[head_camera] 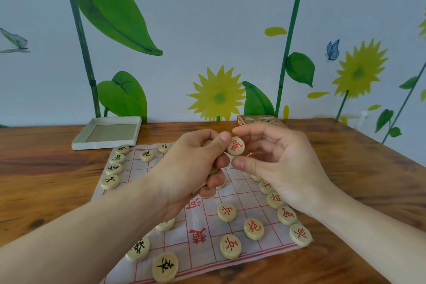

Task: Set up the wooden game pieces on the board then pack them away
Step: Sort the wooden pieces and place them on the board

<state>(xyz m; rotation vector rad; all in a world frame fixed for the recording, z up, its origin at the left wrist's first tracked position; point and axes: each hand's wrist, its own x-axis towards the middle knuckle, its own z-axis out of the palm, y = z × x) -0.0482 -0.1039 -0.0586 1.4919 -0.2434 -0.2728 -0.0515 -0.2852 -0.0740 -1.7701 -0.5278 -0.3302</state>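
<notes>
- Your left hand point(196, 163) is raised above the middle of the board point(202, 214), its fingers curled tight round a handful of wooden pieces; only their edges show between the fingers.
- Your right hand point(279, 163) is just beside it, and its forefinger and thumb pinch a single round piece with a red character point(235, 146), held on edge facing you and touching the left thumb.
- The board is a thin white sheet with a red grid, lying flat on the wooden desk point(357, 168).
- Black-marked pieces point(113, 168) sit in a row along the board's far left edge, with more at the near left corner.
- Red-marked pieces point(287, 214) line the right edge, and a few stand inside the grid near you.
- An open, shallow white box tray point(107, 132) lies on the desk beyond the board's far left corner.
- A printed brown box point(258, 120) sits behind your right hand, partly hidden.
- A wall with painted sunflowers point(219, 94) rises behind the desk.
</notes>
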